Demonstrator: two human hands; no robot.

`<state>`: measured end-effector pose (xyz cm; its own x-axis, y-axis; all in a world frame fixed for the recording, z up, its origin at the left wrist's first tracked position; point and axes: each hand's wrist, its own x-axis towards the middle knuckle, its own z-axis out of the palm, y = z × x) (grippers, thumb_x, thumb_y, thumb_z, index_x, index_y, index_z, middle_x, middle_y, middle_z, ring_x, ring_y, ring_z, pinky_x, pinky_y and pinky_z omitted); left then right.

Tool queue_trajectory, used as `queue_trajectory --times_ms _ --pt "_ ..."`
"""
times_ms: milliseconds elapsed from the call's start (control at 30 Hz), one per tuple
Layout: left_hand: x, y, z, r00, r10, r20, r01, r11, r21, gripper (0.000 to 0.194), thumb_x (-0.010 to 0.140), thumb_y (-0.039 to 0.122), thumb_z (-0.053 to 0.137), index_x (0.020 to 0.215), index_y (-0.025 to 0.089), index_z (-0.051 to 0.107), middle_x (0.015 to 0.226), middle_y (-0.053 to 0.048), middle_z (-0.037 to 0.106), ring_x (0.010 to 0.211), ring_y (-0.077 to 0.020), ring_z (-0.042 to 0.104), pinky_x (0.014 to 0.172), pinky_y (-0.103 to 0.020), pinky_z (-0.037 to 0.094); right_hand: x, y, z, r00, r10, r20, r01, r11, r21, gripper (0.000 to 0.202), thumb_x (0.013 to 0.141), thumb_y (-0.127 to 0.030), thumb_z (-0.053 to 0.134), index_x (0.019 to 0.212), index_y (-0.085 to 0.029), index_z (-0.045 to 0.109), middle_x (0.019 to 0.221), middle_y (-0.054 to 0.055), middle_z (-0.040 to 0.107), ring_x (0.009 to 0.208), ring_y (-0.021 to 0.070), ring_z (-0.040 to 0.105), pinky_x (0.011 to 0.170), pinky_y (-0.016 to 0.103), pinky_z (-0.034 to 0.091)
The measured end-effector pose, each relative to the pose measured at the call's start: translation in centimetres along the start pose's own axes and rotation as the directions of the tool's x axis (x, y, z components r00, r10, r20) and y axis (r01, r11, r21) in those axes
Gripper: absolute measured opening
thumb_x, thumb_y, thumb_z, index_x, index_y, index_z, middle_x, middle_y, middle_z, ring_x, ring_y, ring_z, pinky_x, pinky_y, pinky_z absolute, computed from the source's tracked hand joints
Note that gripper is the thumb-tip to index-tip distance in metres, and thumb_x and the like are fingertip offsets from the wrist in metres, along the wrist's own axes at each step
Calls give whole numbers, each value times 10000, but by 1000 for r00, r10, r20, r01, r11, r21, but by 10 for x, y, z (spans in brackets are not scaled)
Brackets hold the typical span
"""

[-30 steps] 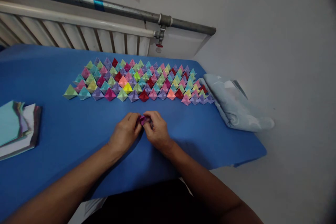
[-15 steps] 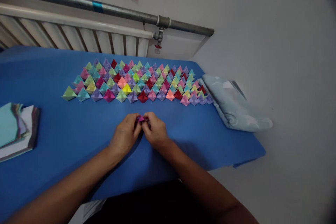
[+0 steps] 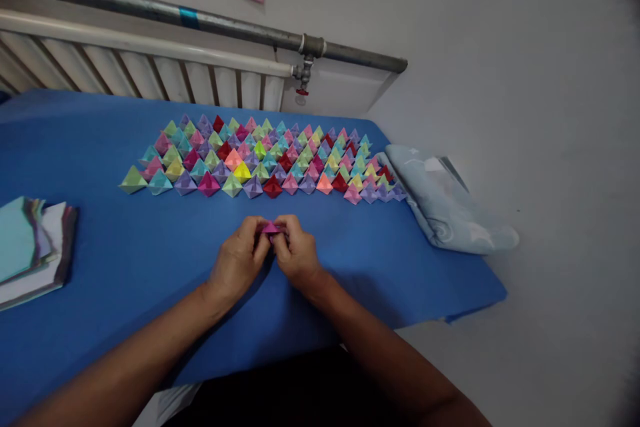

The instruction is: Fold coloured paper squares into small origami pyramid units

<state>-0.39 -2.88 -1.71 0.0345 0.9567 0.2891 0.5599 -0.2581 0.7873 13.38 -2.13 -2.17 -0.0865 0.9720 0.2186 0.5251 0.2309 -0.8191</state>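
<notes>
Between my two hands is a small magenta folded paper boat point(image 3: 271, 228), pinched at its two ends over the blue surface. My left hand point(image 3: 239, 255) is closed on its left end, and my right hand point(image 3: 298, 252) on its right end. The fingertips cover much of the paper, so only its pointed middle shows. Just beyond my hands stand several rows of folded paper boats in many colours, among them a dark red boat point(image 3: 273, 187), a green boat point(image 3: 133, 179) and a yellow boat point(image 3: 243, 171).
At the left lies a stack of coloured paper sheets point(image 3: 17, 240). A folded light-blue patterned cloth point(image 3: 440, 207) rests at the right against the wall. Behind the blue-covered table point(image 3: 125, 280) are a white radiator point(image 3: 165, 83), a metal pipe point(image 3: 240, 29) and a red-handled valve point(image 3: 302, 91).
The magenta boat shows more of its middle between my fingertips now. My hands stay in nearly the same place, and the view has shifted very slightly.
</notes>
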Motion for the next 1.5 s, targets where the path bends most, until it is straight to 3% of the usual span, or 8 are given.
queue_trajectory --times_ms 233,500,667,900,1000,1133,1333,1500 --pt "1 -3 -1 995 -87 52 92 991 -92 210 883 332 515 1054 215 552 951 -64 739 836 -232 722 759 -378 561 -1 1 0 999 -52 15 50 991 126 139 924 -279 462 1006 -237 568 847 15 676 768 161 664 681 268 521" --pt "5 -1 -3 976 -199 88 217 909 -355 179 815 332 575 953 218 568 870 -19 725 768 -191 704 707 -335 562 -2 2 2 999 -47 14 44 983 181 160 907 -258 491 1040 -233 575 820 3 665 736 148 660 675 270 543" --pt "7 5 -4 962 -236 136 272 788 -552 204 768 317 635 928 213 563 798 20 699 690 -148 683 668 -300 551 -1 -2 -2 998 -70 -2 67 950 305 159 911 -255 474 999 -232 605 782 -7 655 690 128 647 662 254 539" --pt "11 14 -13 929 -292 227 366 635 -680 251 692 284 710 885 199 575 701 30 686 632 -141 664 639 -296 540 -3 -5 -6 1000 -19 6 15 903 429 141 890 -269 506 960 -232 623 733 -25 631 630 110 622 626 238 529" --pt "13 13 -17 893 -328 307 443 535 -720 302 684 272 736 940 193 596 730 16 711 651 -148 671 653 -302 547 -4 -5 -7 1000 9 -8 -5 899 437 138 890 -261 512 955 -228 629 677 -35 604 614 112 612 629 240 524" --pt "15 9 -18 819 -385 425 566 421 -709 291 729 410 749 856 170 644 708 -4 694 645 -154 667 635 -297 545 -5 -5 -7 1000 -23 -18 28 924 380 165 896 -247 505 963 -230 654 734 -20 636 644 114 617 655 247 528" --pt "17 8 -20 795 -402 454 602 439 -667 349 636 462 826 687 160 658 613 -2 644 564 -126 599 581 -269 503 -6 -8 -10 990 -138 -11 134 944 300 219 903 -229 476 973 -237 683 834 10 667 681 119 623 711 271 538" --pt "16 6 -21 832 -387 398 553 525 -646 312 652 456 801 671 171 675 609 -8 644 547 -130 580 581 -283 471 -3 -9 -11 995 88 37 -95 886 454 168 902 -353 530 928 -218 626 668 -32 588 595 112 562 588 233 477"
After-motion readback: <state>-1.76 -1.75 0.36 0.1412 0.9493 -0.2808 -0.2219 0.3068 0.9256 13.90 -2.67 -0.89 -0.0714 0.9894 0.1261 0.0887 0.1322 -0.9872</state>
